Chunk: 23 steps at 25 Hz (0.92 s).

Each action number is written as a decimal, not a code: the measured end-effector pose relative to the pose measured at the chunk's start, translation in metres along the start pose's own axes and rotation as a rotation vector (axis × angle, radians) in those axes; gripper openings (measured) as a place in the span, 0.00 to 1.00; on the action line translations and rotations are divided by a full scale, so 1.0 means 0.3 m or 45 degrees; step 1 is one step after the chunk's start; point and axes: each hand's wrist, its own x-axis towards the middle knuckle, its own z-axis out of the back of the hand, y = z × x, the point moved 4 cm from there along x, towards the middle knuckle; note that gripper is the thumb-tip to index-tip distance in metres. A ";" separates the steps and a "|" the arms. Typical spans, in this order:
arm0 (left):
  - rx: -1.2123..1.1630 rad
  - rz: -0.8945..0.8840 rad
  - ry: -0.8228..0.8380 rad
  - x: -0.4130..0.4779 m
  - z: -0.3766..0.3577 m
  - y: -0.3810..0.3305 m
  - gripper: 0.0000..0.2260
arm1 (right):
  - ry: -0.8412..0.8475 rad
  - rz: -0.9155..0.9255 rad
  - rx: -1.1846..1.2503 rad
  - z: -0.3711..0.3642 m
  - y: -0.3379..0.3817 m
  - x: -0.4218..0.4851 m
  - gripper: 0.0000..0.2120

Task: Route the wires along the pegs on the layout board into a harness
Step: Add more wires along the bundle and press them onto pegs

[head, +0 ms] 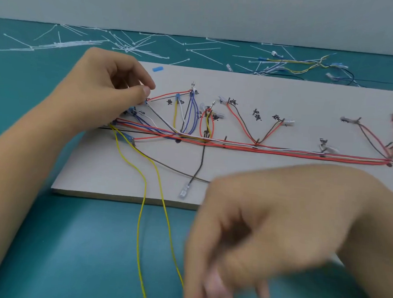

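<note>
Head view: a pale board [288, 92] lies on a teal table [68, 233], its long side running left to right. Red wires [283, 152] run as a bundle along a black line across most of the board, past small dark pegs [225, 138], with red, brown, blue, white and yellow branches looping up to connectors beside handwritten black labels [257, 114].

The left hand [107, 84] is at the board's left end. Its thumb and forefinger are pressed together, pinching a small connector [145, 102] where a red and a grey wire begin; the other fingers are curled under.

Two yellow wires [144, 191] leave the bundle near that hand, cross the board's near edge and trail over the table toward the bottom of the frame. The right hand [267, 223] is close to the camera, over the near edge, and heavily blurred. Its fingers point down and look curled; I cannot tell whether they hold the yellow wires.

A brown wire ends in a clear terminal [183, 192] lying loose on the board. White ties [128, 46] are scattered along the table's far side, and a second harness [301, 65] lies at far right.
</note>
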 end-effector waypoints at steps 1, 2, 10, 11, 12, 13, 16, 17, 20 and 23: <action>-0.008 0.001 -0.004 -0.001 0.003 0.000 0.05 | -0.244 -0.073 0.018 0.031 -0.013 0.009 0.08; -0.011 -0.002 -0.009 -0.002 0.006 -0.001 0.05 | -0.500 -0.146 -0.023 0.060 -0.023 0.010 0.07; 0.013 -0.044 0.023 -0.007 0.017 -0.010 0.03 | -1.052 -0.248 -0.805 -0.023 0.001 0.108 0.09; 0.003 -0.045 -0.004 -0.008 0.032 -0.008 0.04 | -1.080 -0.234 -0.800 -0.023 0.005 0.105 0.08; 0.001 -0.045 -0.030 -0.006 0.052 -0.003 0.04 | -1.111 -0.224 -0.743 -0.011 0.004 0.090 0.06; 0.014 -0.036 -0.038 -0.007 0.072 0.007 0.04 | -1.131 -0.223 -0.664 0.013 -0.002 0.073 0.04; 0.142 0.029 0.038 -0.012 0.125 0.066 0.02 | -1.126 -0.231 -0.298 0.115 -0.041 0.007 0.06; 0.167 0.054 0.063 -0.013 0.143 0.089 0.02 | -1.154 -0.213 -0.194 0.149 -0.048 -0.022 0.08; 0.151 0.135 0.303 -0.022 0.177 0.134 0.12 | -1.207 -0.188 -0.068 0.202 -0.067 -0.075 0.11; -0.017 0.249 0.506 -0.040 0.170 0.159 0.27 | -1.197 -0.255 -0.116 0.226 -0.087 -0.092 0.11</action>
